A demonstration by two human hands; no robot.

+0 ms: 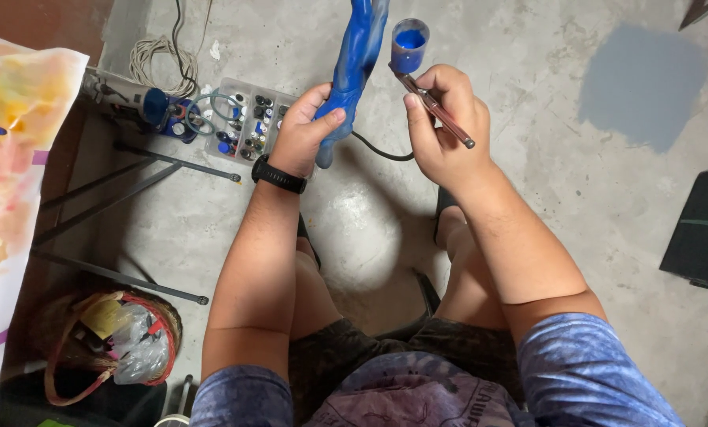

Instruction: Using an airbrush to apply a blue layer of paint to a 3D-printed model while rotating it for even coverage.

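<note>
My left hand [305, 126] grips the lower end of a long blue-painted figure [355, 59], held upright above the concrete floor; a black watch [278, 175] sits on that wrist. My right hand [442, 122] holds an airbrush [431, 107] like a pen, its small cup of blue paint [408, 45] pointing up beside the figure. A black hose [382, 150] runs from the airbrush down between my hands.
A clear tray of small paint bottles [247, 119] and a coil of white cable [158, 59] lie on the floor at upper left. A painted sheet on an easel [10, 182] stands at left, a woven basket [109, 340] below it. A black case [702, 229] lies at right.
</note>
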